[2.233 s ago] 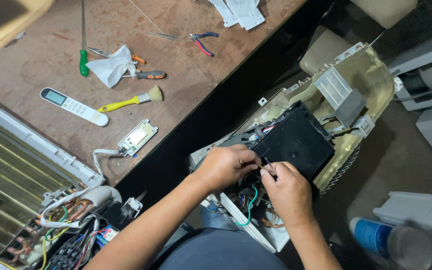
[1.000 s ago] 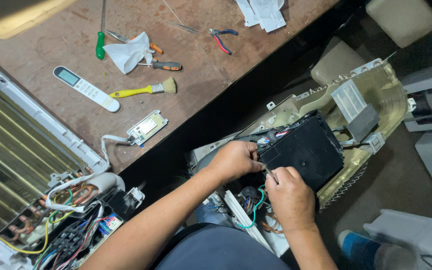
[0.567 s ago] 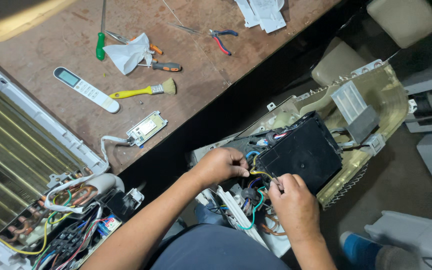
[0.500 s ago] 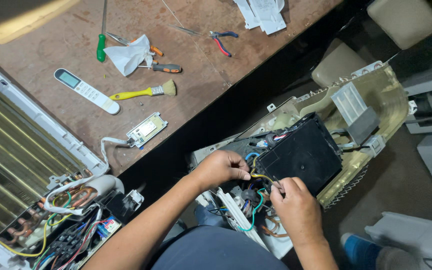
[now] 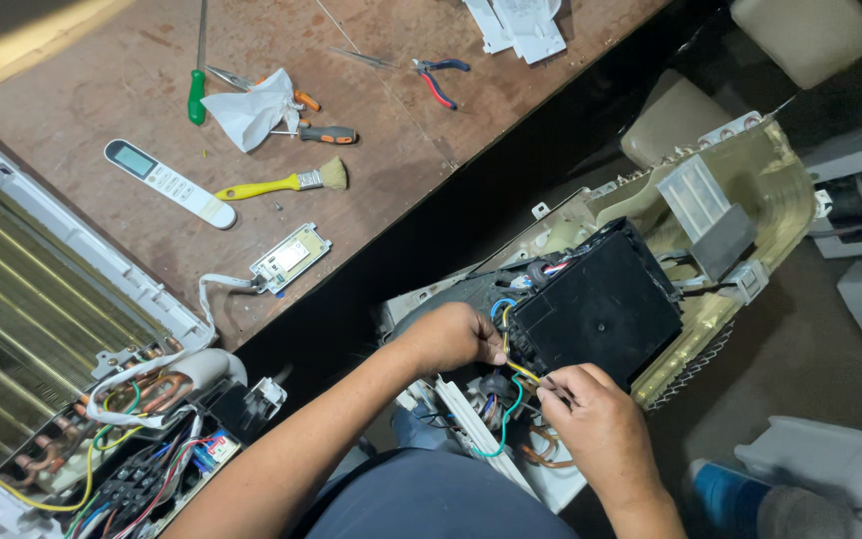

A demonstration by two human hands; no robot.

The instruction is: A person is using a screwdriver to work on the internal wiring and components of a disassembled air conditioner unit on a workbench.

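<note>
A dirty cream plastic housing (image 5: 760, 180) lies tilted below the table edge, with a black electrical box (image 5: 601, 314) set in it. My left hand (image 5: 451, 337) rests closed against the box's left edge, among blue and black wires. My right hand (image 5: 596, 424) pinches a yellow wire (image 5: 523, 371) that runs from the box's lower left corner. A green wire (image 5: 506, 424) loops below, between my hands.
On the brown table lie a white remote (image 5: 167, 182), a yellow-handled brush (image 5: 281, 184), a small circuit board (image 5: 291, 258), a green screwdriver (image 5: 196, 95), pliers (image 5: 436, 78) and a crumpled white cloth (image 5: 249, 108). An opened air-conditioner unit (image 5: 42, 329) with copper pipes and wiring fills the left.
My right hand has drawn back a little from the box toward me, pulling the yellow wire out. The left hand stays at the box's edge. The view has shifted slightly.
</note>
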